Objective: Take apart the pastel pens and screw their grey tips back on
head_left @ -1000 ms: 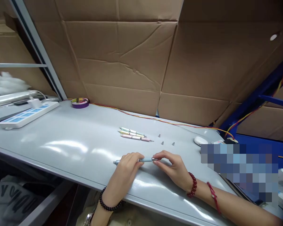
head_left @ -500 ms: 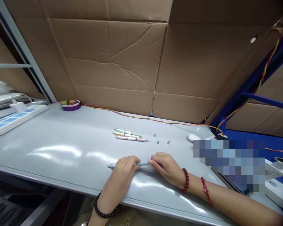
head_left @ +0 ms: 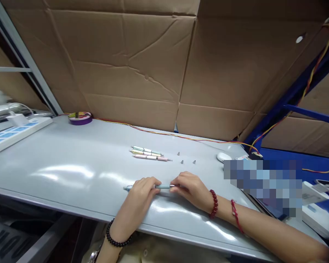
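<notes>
A light blue pen [head_left: 163,186] lies level between my two hands, just over the grey tabletop. My left hand [head_left: 138,195] is closed around its middle, with the clip end sticking out to the left. At the pen's right end, the fingers of my right hand [head_left: 189,188] pinch the silvery tip. Beyond my hands, three pens rest side by side: a green and white pen [head_left: 146,149], a yellowish pen [head_left: 156,155] and a pink and white pen [head_left: 150,157]. To their right stand three small grey cone tips [head_left: 181,162].
A purple tape roll [head_left: 80,120] sits at the back left, near a white power strip [head_left: 22,134]. Thin red and yellow wires [head_left: 153,130] run along the back edge by the cardboard [head_left: 120,80]. On the right are a white mouse [head_left: 224,157] and a blurred-out item [head_left: 263,186].
My right fingers have shifted slightly along the pen towards its right end, so its silvery tip now shows. My left hand keeps its hold; the whole view has tilted a little.
</notes>
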The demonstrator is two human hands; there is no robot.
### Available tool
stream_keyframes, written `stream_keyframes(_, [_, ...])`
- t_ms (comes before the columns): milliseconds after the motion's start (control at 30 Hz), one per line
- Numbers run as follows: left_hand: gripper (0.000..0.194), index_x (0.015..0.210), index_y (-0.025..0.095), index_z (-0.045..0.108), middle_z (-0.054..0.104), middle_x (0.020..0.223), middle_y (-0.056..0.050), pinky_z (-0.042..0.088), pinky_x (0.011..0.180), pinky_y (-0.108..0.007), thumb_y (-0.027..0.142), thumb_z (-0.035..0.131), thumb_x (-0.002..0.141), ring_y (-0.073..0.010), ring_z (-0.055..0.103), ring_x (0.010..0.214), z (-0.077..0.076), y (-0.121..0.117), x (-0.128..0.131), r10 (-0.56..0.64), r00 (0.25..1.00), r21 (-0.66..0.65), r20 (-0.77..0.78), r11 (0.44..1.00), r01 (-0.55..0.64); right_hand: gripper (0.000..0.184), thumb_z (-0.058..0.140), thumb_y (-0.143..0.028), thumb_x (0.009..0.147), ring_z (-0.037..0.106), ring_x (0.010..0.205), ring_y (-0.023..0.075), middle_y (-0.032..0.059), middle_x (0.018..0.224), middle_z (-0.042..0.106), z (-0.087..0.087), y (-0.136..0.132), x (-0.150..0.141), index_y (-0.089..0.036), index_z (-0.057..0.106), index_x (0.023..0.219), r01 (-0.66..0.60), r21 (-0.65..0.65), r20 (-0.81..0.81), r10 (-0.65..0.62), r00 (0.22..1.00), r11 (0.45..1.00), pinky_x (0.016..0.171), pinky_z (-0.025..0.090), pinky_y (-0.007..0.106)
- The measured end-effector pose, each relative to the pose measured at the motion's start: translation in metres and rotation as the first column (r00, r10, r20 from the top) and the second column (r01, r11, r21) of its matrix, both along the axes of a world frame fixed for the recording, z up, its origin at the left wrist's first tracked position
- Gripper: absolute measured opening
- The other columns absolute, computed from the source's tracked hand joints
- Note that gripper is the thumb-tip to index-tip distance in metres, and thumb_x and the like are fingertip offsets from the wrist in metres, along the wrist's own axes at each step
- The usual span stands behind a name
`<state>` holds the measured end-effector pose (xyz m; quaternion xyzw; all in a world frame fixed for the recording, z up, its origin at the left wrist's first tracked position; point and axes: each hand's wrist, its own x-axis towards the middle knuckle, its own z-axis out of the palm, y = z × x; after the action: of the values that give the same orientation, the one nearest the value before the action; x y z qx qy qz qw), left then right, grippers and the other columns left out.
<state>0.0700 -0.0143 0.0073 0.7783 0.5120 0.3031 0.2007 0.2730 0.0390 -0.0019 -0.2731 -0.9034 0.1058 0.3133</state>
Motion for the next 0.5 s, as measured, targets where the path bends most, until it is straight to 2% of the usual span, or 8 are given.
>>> stream_keyframes(67, [0.016,0.094,0.023,0.054,0.062,0.094,-0.001,0.046,0.078,-0.031,0.017,0.039,0.091,-0.0179,0.057,0.09,-0.0003,-0.0001,-0.0002,-0.013,1.0,0.007,0.006,1.0,0.013,0.046,0.033,-0.043,0.095,0.047,0.053,0.0136,0.0016,0.053,0.053,0.0,0.001,0.0006,-0.018,0.057,0.064,0.005,0.014,0.066,-0.006,0.998,1.0,0.056,0.038,0.027])
stream_keyframes(133, [0.016,0.093,0.023,0.055,0.063,0.093,-0.001,0.047,0.078,-0.03,0.017,0.041,0.09,-0.0174,0.058,0.09,-0.0003,-0.0007,-0.0008,-0.015,1.0,0.011,0.019,1.0,0.015,0.05,0.028,-0.044,0.096,0.047,0.052,0.0136,0.0016,0.052,0.052,0.0005,0.0005,0.0013,-0.019,0.057,0.063,0.008,-0.012,0.112,-0.007,0.994,1.0,0.055,0.037,0.027])
stream_keyframes(200, [0.015,0.093,0.024,0.055,0.063,0.093,0.0,0.047,0.077,-0.029,0.019,0.042,0.09,-0.0167,0.058,0.089,0.0002,-0.0013,-0.002,-0.001,0.999,0.001,0.037,1.0,0.001,0.042,0.035,-0.05,0.092,0.052,0.058,0.0141,0.0026,0.063,0.059,0.0012,-0.0009,0.0019,-0.019,0.062,0.085,0.018,-0.075,0.096,-0.011,0.995,0.997,0.058,0.041,0.027])
stream_keyframes(267, [0.014,0.093,0.024,0.055,0.063,0.093,0.001,0.047,0.078,-0.028,0.02,0.042,0.09,-0.0159,0.058,0.089,0.0012,-0.0016,-0.0033,0.022,0.998,-0.019,0.051,1.0,-0.021,0.042,0.047,-0.051,0.087,0.058,0.069,0.0149,0.0054,0.085,0.065,0.0013,-0.0028,0.0021,-0.019,0.053,0.113,0.002,-0.148,0.031,0.003,1.0,0.989,0.065,0.046,0.028])
stream_keyframes(300, [0.014,0.092,0.024,0.055,0.062,0.094,0.002,0.047,0.078,-0.028,0.02,0.042,0.09,-0.0157,0.058,0.089,0.0017,-0.0017,-0.0039,0.029,0.998,-0.031,0.054,0.999,-0.028,0.043,0.05,-0.048,0.086,0.059,0.075,0.0151,0.0063,0.094,0.065,0.001,-0.0036,0.002,-0.02,0.049,0.118,-0.016,-0.176,-0.006,0.016,1.0,0.984,0.069,0.048,0.028])
stream_keyframes(400, [0.015,0.092,0.024,0.055,0.062,0.094,0.002,0.046,0.08,-0.028,0.019,0.041,0.09,-0.0157,0.058,0.091,0.0032,-0.0016,-0.0046,0.036,0.998,-0.046,0.052,0.998,-0.034,0.021,0.044,-0.033,0.092,0.062,0.08,0.0143,0.0051,0.093,0.067,-0.0003,-0.0052,0.0013,-0.021,0.056,0.105,-0.07,-0.184,-0.075,0.057,0.996,0.98,0.072,0.05,0.027])
stream_keyframes(500, [0.015,0.093,0.024,0.054,0.062,0.094,0.001,0.046,0.08,-0.029,0.017,0.041,0.09,-0.0165,0.057,0.091,0.0036,-0.0016,-0.0045,0.023,0.999,-0.033,0.044,0.999,-0.022,0.022,0.042,-0.033,0.093,0.062,0.073,0.0146,0.0046,0.079,0.067,-0.0004,-0.0048,0.0007,-0.02,0.06,0.092,-0.063,-0.1,-0.071,0.056,0.996,0.993,0.067,0.049,0.027])
